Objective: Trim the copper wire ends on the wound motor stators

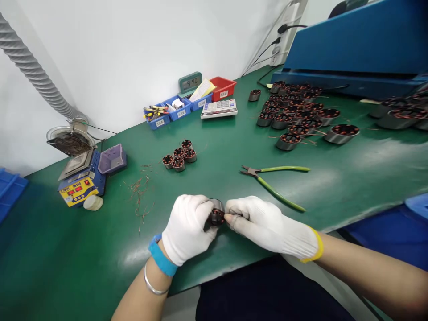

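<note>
Both my hands wear white gloves and meet near the front edge of the green table (234, 147). My left hand (189, 229) is closed around a small round motor stator (216, 215) with copper windings. My right hand (264, 220) pinches at the stator's side with thumb and fingertips. What the fingertips grip there is too small to make out. Green-handled cutting pliers (274, 178) lie open on the table just beyond my right hand.
Several small stators (179, 156) sit grouped mid-table, many more (297, 113) at the back right beside a blue machine (354, 49). Copper wire scraps (142, 196) lie to the left. A solder pot (80, 178), blue bins (174, 111), calculator (219, 108), clock (190, 82) line the back.
</note>
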A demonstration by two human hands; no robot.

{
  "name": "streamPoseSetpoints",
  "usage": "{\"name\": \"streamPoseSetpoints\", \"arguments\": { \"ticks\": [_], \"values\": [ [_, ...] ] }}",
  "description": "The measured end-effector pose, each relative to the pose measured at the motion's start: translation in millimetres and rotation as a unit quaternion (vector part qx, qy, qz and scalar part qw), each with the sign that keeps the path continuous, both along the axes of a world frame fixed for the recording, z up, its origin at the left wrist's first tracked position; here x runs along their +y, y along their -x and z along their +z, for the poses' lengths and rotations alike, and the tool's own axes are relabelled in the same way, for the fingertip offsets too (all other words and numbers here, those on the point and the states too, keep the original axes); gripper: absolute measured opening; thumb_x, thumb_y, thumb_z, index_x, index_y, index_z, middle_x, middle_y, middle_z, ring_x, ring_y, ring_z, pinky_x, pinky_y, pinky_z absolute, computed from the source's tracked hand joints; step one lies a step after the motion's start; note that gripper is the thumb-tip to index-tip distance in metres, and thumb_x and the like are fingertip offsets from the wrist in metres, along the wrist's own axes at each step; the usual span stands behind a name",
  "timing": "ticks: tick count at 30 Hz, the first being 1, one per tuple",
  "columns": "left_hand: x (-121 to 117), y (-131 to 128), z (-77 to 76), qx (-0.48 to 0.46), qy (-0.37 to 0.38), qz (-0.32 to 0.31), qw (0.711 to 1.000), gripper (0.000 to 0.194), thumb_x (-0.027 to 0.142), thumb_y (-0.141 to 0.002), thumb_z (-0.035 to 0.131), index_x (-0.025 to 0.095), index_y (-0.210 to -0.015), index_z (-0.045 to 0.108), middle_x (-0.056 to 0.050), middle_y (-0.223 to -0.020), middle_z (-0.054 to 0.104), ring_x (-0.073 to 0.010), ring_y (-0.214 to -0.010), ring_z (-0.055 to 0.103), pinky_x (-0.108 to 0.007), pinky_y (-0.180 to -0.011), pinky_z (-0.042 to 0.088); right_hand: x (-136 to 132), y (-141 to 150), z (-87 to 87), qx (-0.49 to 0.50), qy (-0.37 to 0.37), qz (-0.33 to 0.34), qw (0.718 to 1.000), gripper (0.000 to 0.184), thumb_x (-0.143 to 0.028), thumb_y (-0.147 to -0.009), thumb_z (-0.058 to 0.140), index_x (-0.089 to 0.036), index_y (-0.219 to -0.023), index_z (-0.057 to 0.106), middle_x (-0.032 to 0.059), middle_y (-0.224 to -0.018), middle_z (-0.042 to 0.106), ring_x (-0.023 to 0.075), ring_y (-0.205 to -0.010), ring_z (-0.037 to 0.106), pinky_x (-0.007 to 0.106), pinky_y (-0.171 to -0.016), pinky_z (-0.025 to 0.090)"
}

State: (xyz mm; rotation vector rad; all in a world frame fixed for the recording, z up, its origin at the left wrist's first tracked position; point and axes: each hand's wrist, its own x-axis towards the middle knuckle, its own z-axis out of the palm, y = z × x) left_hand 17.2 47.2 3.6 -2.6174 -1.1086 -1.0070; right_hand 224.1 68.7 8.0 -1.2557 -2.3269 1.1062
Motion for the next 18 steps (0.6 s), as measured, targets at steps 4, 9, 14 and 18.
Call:
{"name": "streamPoseSetpoints", "arguments": {
  "ticks": [4,9,14,18],
  "values": [
    [-1,-4,-3.5,-0.028,-0.006,-0.01,1.0,0.023,0.019,-0.078,0.063,0.019,-0.1,0.059,-0.008,-0.09,0.069,-0.0232,-0.076,0.067,-0.038,-0.068,0.052,-3,0,-6.3,0.053,-0.054,0.018,0.997,0.032,-0.042,-0.088,0.042,-0.024,-0.062,0.036,-0.0028,-0.057,0.043,0.0141,-0.054,0.038,0.029,-0.054,0.027],
    [-5,-4,-4.9,-0.183,0.248,0.0,0.951,0.054,0.023,-0.063,0.077,0.021,-0.113,0.056,-0.009,-0.1,0.069,-0.0261,-0.088,0.07,-0.041,-0.077,0.058,-5,-4,-7.0,0.083,-0.084,0.023,0.993,0.034,-0.042,-0.09,0.039,-0.024,-0.062,0.042,-0.0014,-0.057,0.048,0.0144,-0.053,0.042,0.029,-0.054,0.03],
    [-3,-1,1.2,-0.29,0.685,-0.097,0.662,0.054,0.046,-0.079,0.067,0.016,-0.122,0.053,-0.009,-0.095,0.067,-0.0212,-0.065,0.071,-0.036,-0.06,0.06,-9,-8,2.6,0.111,-0.027,0.03,0.993,0.032,-0.04,-0.089,0.043,-0.024,-0.061,0.044,-0.0009,-0.054,0.05,0.0142,-0.052,0.044,0.029,-0.053,0.032],
    [-9,-6,-9.4,-0.306,0.511,-0.047,0.802,0.044,0.036,-0.083,0.068,0.018,-0.122,0.055,-0.011,-0.106,0.068,-0.0235,-0.081,0.072,-0.04,-0.074,0.062,-8,-7,-2.7,0.225,0.201,-0.04,0.953,0.03,-0.046,-0.08,0.057,-0.023,-0.063,0.048,-0.0012,-0.053,0.055,0.0118,-0.046,0.045,0.026,-0.046,0.034]
  ]
}}
